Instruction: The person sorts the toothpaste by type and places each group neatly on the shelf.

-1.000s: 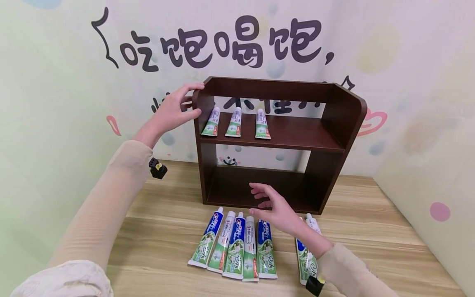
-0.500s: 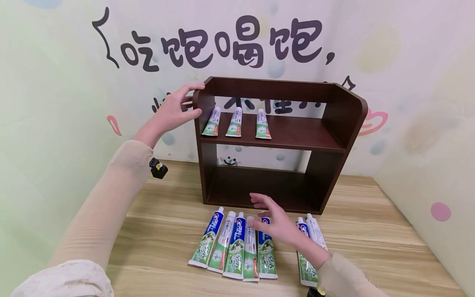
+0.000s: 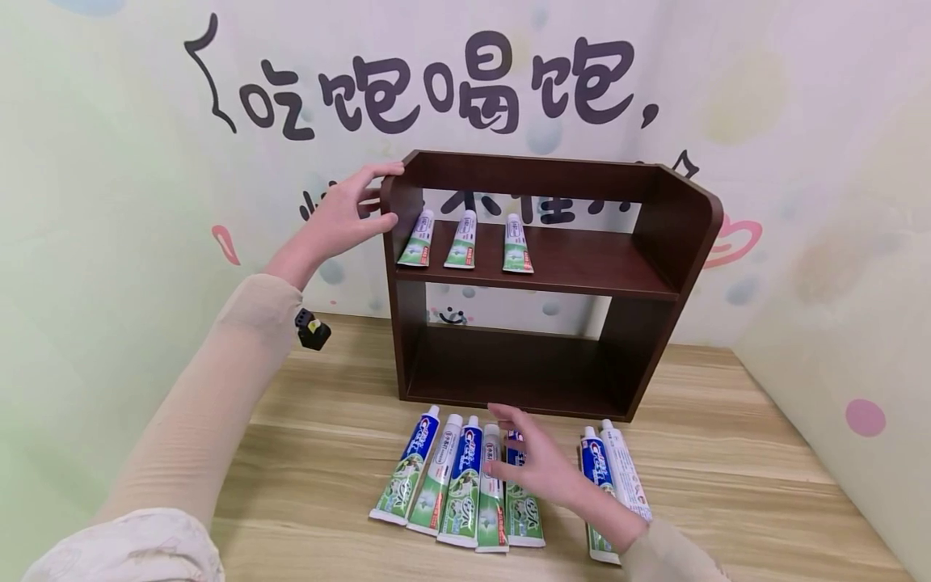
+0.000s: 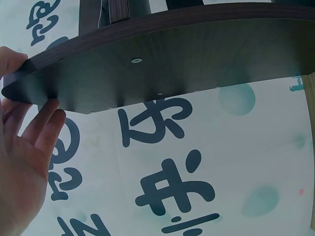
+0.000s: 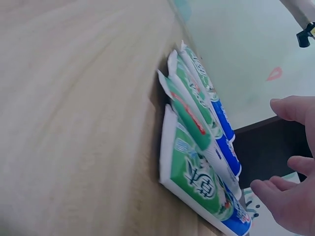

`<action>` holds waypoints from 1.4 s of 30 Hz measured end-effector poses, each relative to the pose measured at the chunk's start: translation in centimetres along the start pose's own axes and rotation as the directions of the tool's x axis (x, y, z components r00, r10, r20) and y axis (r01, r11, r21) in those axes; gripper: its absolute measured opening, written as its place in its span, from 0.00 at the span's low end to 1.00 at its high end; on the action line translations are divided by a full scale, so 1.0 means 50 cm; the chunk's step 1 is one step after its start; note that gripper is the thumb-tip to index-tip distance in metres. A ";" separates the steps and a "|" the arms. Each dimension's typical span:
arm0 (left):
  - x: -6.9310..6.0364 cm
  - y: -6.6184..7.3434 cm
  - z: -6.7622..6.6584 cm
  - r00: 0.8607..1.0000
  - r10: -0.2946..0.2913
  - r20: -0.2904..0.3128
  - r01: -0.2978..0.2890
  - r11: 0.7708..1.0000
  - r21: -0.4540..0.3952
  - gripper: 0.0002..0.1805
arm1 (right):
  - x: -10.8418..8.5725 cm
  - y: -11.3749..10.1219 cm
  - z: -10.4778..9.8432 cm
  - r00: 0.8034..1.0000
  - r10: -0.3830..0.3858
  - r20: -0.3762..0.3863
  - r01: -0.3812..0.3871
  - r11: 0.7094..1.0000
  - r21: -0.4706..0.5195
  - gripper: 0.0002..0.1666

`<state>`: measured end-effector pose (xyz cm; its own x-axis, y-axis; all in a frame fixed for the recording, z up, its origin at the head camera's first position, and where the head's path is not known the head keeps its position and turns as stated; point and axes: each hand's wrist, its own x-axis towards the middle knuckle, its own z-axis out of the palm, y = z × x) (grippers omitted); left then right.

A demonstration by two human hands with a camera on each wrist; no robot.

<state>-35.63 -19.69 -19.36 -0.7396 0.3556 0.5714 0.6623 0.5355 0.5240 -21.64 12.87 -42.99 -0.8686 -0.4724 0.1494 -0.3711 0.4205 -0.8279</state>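
Observation:
My left hand grips the upper left corner of a dark brown two-tier shelf, its thumb at the front edge. In the left wrist view, several fingers touch the panel's outer face. My right hand hovers over a row of toothpaste tubes, fingers spread and nothing held. Below it lie a white-and-green tube and a blue-and-green toothpaste tube, the latter partly hidden by the hand. Another blue-and-green tube lies to their left. In the right wrist view, the fingers are apart from the tubes.
Three small toothpaste tubes stand along the left of the upper tier. Two more tubes, one blue-and-green and one mostly white, lie at the right on the wooden table. A printed wall rises behind.
My right hand has come down and towards me, from in front of the lower tier to over the row of tubes. The left hand stays on the shelf.

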 end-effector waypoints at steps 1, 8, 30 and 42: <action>0.000 0.000 0.000 1.000 0.000 0.001 0.000 1.000 0.002 0.32 | -0.002 0.000 0.002 1.000 0.004 0.005 -0.004 1.000 0.008 0.48; 0.001 -0.001 0.001 1.000 0.003 0.001 -0.003 1.000 0.011 0.32 | -0.012 0.003 0.014 0.998 0.050 0.033 -0.051 0.998 0.025 0.52; 0.001 0.000 0.003 1.000 0.002 -0.004 -0.002 1.000 0.012 0.32 | -0.034 0.014 0.023 0.984 0.157 0.087 -0.133 0.963 -0.234 0.68; 0.000 -0.001 0.002 1.000 0.001 -0.003 -0.001 1.000 0.026 0.32 | -0.051 0.020 0.018 0.986 0.128 0.107 -0.082 0.930 -0.359 0.64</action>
<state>-35.68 -19.65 -19.48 -0.7385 0.3536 0.5741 0.6597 0.5548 0.5070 -19.53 13.80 -44.68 -0.8688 -0.4949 -0.0167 -0.3919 0.7078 -0.5878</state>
